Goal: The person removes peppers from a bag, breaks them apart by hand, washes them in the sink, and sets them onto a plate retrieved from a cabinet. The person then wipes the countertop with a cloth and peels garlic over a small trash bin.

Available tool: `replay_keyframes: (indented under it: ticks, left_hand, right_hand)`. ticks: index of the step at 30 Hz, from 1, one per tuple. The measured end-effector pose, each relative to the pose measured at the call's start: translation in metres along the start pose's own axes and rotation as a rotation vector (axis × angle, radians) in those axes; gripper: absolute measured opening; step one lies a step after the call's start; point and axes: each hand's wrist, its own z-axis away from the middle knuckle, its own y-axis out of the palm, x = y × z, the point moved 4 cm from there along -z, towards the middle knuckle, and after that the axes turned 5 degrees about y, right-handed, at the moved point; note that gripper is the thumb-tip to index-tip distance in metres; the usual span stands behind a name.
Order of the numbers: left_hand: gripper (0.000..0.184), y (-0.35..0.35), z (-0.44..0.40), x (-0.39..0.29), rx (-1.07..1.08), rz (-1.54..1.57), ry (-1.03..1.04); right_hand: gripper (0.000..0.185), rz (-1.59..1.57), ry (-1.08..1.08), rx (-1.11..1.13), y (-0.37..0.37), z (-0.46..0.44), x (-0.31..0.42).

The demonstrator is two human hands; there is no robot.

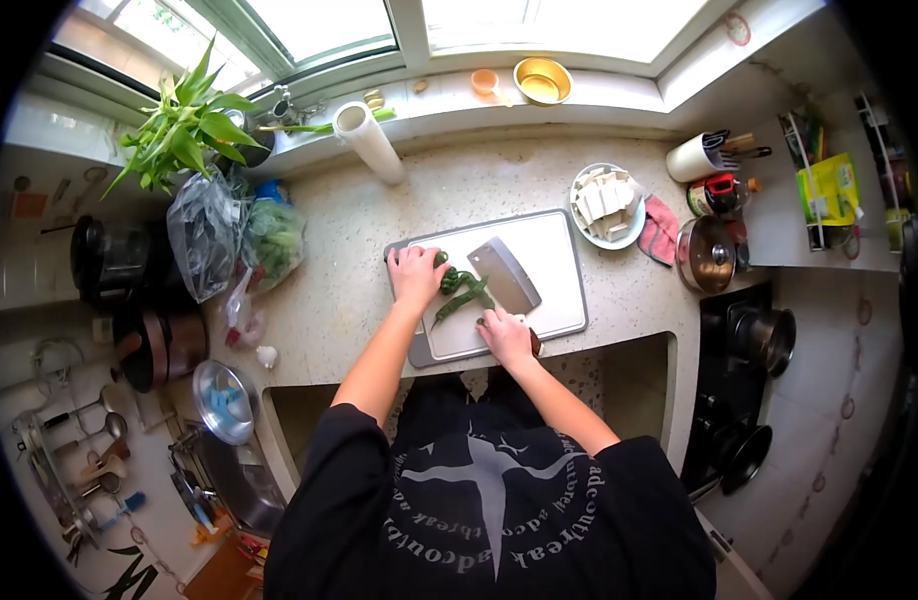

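A white cutting board with a grey rim lies on the counter in front of me. My left hand is at its upper left, fingers curled, with a green pepper at the thumb and fingertips. Several more green peppers lie mid-board, some long and wrinkled. Right of them is a cleaver, its broad blade tilted on the board. My right hand is closed around its handle near the board's lower edge, the brown handle end showing beside the palm. The fingers partly cover the handle.
A bowl of white slabs stands right of the board beside a pink cloth and a lidded pot. A paper roll stands behind. Plastic bags and a metal bowl sit left. The stove is right.
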Motion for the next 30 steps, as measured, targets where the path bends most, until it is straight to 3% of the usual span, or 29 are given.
replay_keyframes:
  ticks: [4, 8, 15, 19, 24, 30]
  left_hand:
    - [0.038, -0.010, 0.012, -0.002, -0.224, 0.099, -0.069]
    - [0.055, -0.007, 0.037, 0.004, 0.236, 0.393, -0.612]
    - [0.055, 0.034, 0.044, 0.012, 0.337, 0.626, -0.841]
    - [0.040, 0.031, 0.048, 0.006, 0.240, 0.755, -0.823]
    - [0.041, 0.030, 0.054, -0.004, 0.231, 1.122, -0.901]
    - [0.038, -0.013, 0.054, -0.021, 0.160, 1.227, -0.628]
  right_hand:
    - [0.026, -0.065, 0.034, -0.065, -0.018, 0.004, 0.002]
    - [0.025, -0.100, 0.057, -0.078, -0.024, 0.011, -0.009]
    - [0.029, -0.255, 0.060, 0.020, -0.058, -0.018, 0.016]
    - [0.036, -0.241, 0.047, -0.101, -0.070, -0.049, 0.034]
    - [0.036, -0.100, 0.089, 0.086, -0.044, -0.074, 0.034]
    - [0.031, -0.193, 0.044, 0.099, -0.042, -0.083, 0.041]
